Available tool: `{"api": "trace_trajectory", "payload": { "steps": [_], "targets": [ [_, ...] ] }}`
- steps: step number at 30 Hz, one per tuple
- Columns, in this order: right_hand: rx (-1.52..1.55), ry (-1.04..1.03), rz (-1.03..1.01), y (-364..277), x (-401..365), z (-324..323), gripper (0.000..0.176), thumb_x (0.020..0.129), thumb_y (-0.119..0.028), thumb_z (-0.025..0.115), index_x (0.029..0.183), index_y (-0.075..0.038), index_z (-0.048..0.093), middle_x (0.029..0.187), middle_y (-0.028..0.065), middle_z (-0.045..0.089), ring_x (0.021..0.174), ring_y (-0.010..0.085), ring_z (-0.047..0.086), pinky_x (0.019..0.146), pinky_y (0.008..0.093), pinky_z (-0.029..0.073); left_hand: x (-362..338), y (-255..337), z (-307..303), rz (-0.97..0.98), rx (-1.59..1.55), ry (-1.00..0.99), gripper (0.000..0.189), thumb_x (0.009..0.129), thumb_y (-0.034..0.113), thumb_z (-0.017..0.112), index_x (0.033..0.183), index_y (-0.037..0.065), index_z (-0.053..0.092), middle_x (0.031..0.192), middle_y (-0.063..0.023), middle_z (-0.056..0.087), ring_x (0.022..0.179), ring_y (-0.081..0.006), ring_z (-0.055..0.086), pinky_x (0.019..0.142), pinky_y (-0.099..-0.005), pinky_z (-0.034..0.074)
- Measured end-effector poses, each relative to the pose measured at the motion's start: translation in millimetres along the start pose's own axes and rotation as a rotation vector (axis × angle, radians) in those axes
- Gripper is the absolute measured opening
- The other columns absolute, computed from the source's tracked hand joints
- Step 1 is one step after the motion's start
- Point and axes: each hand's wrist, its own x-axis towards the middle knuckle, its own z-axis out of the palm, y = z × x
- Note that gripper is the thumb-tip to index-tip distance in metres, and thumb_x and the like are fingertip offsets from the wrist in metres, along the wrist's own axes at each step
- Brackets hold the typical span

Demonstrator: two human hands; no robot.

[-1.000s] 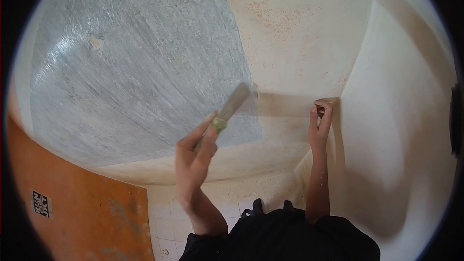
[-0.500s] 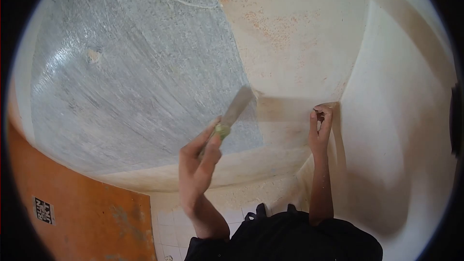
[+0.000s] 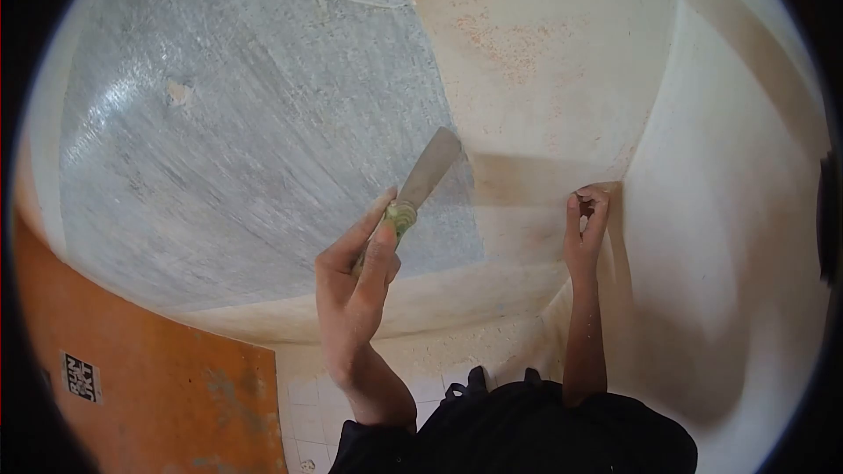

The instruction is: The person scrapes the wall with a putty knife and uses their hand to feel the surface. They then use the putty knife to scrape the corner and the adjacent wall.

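Gripping a putty knife [image 3: 428,174] in my left hand [image 3: 356,294], blade dull grey, handle paint-flecked, right hand [image 3: 584,228] fingertips curled on the wall [image 3: 536,53].

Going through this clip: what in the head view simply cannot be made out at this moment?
Scraper handle: head view, wrapped inside the left hand; only its greenish end shows.
Right hand fingertips: head view, too small to tell whether they pinch anything at the wall.
Sticker on the orange panel: head view, print too small and warped near the lens edge.
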Motion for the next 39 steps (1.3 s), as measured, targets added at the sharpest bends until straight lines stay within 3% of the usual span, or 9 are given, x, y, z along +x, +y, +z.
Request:
{"api": "trace_trajectory", "payload": {
  "steps": [2, 5, 8, 20, 22, 28, 31, 33, 39],
  "targets": [
    [-0.015, -0.006, 0.005, -3.3, -1.0, -0.8, 0.014, 0.099, -0.009, 0.055, 0.112, -0.006, 0.049, 0.099, 0.0031, 0.05, 0.083, 0.0103, 0.046, 0.075, 0.0265, 0.04, -3.2, 5.7, -3.6, -0.071, 0.002, 0.022, 0.041, 0.098, 0.02, 0.059, 0.133, -0.002, 0.058, 0.064, 0.0077, 0.041, 0.058, -0.0028, 0.034, 0.053, -0.0207, 0.025],
    [-0.027, 0.01, 0.004, -3.5, 1.3, 2.1, 0.015, 0.099, -0.01, 0.055, 0.113, -0.006, 0.049, 0.099, 0.0033, 0.05, 0.084, 0.0108, 0.046, 0.076, 0.0267, 0.041, 3.2, 6.2, 6.2, 0.016, 0.014, 0.0, 0.041, 0.098, 0.02, 0.06, 0.133, -0.001, 0.059, 0.065, 0.0074, 0.041, 0.059, -0.0029, 0.034, 0.054, -0.0201, 0.025],
    [-0.01, -0.011, 0.015, -5.1, -0.2, -1.4, 0.016, 0.098, -0.01, 0.056, 0.113, -0.006, 0.05, 0.101, 0.0045, 0.051, 0.085, 0.0126, 0.047, 0.077, 0.028, 0.041, 2.3, -3.9, -2.2, 0.094, 0.028, 0.048, 0.043, 0.098, 0.023, 0.059, 0.133, -0.003, 0.058, 0.061, 0.0064, 0.045, 0.048, -0.0005, 0.033, 0.041, -0.0175, 0.021],
    [-0.058, -0.049, 0.037, -12.2, -3.6, -6.1, 0.024, 0.096, -0.011, 0.058, 0.118, -0.006, 0.05, 0.113, 0.0076, 0.055, 0.094, 0.0171, 0.051, 0.08, 0.0312, 0.043, 2.8, 12.0, -0.4, 0.16, 0.075, 0.047, 0.042, 0.099, 0.028, 0.059, 0.132, 0.001, 0.06, 0.061, 0.007, 0.047, 0.05, 0.0005, 0.034, 0.041, -0.0169, 0.022],
    [-0.062, -0.05, 0.044, -12.3, -2.1, -4.6, 0.024, 0.096, -0.011, 0.058, 0.119, -0.006, 0.05, 0.114, 0.0079, 0.055, 0.095, 0.0176, 0.051, 0.081, 0.0315, 0.043, 1.4, 16.6, -10.9, 0.023, 0.015, 0.085, 0.041, 0.098, 0.023, 0.061, 0.13, -0.001, 0.061, 0.066, 0.0064, 0.045, 0.06, -0.0039, 0.038, 0.053, -0.0213, 0.029],
    [-0.032, -0.066, 0.051, -9.9, -5.1, -6.3, 0.028, 0.096, -0.011, 0.058, 0.121, -0.005, 0.049, 0.116, 0.0085, 0.055, 0.097, 0.0188, 0.052, 0.082, 0.0329, 0.044, 1.8, 8.1, -15.7, 0.078, 0.013, 0.058, 0.044, 0.099, 0.026, 0.059, 0.133, -0.001, 0.058, 0.064, 0.0063, 0.047, 0.052, -0.0012, 0.036, 0.044, -0.018, 0.024],
    [-0.069, -0.091, 0.058, -13.6, -6.8, -9.0, 0.027, 0.1, -0.018, 0.056, 0.123, -0.006, 0.048, 0.114, 0.0065, 0.052, 0.099, 0.0166, 0.049, 0.086, 0.0318, 0.042, -6.7, -23.4, -5.3, 0.044, -0.058, 0.049, 0.047, 0.1, 0.032, 0.056, 0.131, -0.003, 0.057, 0.062, 0.006, 0.045, 0.048, 0.0002, 0.034, 0.04, -0.0165, 0.022],
    [-0.071, -0.092, 0.047, -10.9, -6.5, -9.5, 0.028, 0.099, -0.018, 0.056, 0.123, -0.005, 0.048, 0.114, 0.0069, 0.052, 0.1, 0.017, 0.049, 0.086, 0.0321, 0.042, -12.3, -64.5, 7.9, 0.022, -0.167, 0.017, 0.041, 0.103, 0.039, 0.051, 0.117, 0.001, 0.059, 0.066, 0.0053, 0.045, 0.049, 0.0004, 0.032, 0.04, -0.0179, 0.021],
    [-0.057, -0.083, 0.04, -8.3, -6.9, -7.8, 0.029, 0.098, -0.016, 0.058, 0.123, -0.004, 0.048, 0.114, 0.0082, 0.052, 0.099, 0.0174, 0.049, 0.084, 0.0321, 0.042, -51.9, -182.6, 84.5, -0.017, -0.384, -0.023, 0.039, 0.107, 0.036, 0.04, 0.116, 0.001, 0.054, 0.073, 0.0023, 0.046, 0.056, -0.0034, 0.039, 0.048, -0.0201, 0.031]
  ]
}}
